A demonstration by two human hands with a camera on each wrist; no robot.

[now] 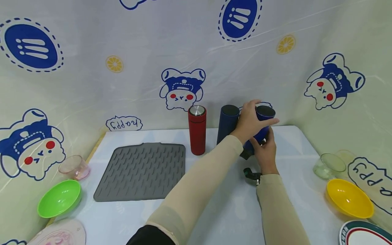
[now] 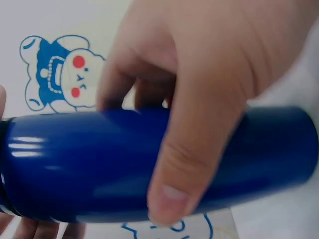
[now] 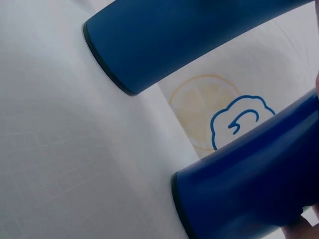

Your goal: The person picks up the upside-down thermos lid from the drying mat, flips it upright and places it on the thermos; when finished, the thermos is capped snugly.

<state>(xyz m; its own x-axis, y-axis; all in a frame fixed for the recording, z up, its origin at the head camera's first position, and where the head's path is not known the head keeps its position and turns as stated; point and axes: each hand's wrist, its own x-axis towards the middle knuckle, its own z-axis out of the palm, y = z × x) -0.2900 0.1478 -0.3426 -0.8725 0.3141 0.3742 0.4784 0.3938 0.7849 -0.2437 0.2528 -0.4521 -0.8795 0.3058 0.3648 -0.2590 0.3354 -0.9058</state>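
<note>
Both hands are on a bright blue thermos (image 1: 265, 115) with a dark top, toward the back right of the table. My left hand (image 1: 251, 120) grips its upper part, the thumb reaching across the front. Lower down, my right hand (image 1: 265, 149) holds its side between thumb and fingers. In the left wrist view a thumb lies across the blue thermos (image 2: 89, 164), and other fingertips show at the left edge. Just left of it stands a navy thermos (image 1: 227, 122), its base (image 3: 144, 47) in the right wrist view. Farther left is an upright red thermos (image 1: 197, 131).
A grey ridged mat (image 1: 144, 172) lies at left. Along the left side are a pink glass (image 1: 74, 167), a green bowl (image 1: 59, 199) and a pinkish plate (image 1: 62, 234). A greenish glass (image 1: 329, 166), a yellow bowl (image 1: 349, 199) and a rimmed plate (image 1: 365, 226) are at right.
</note>
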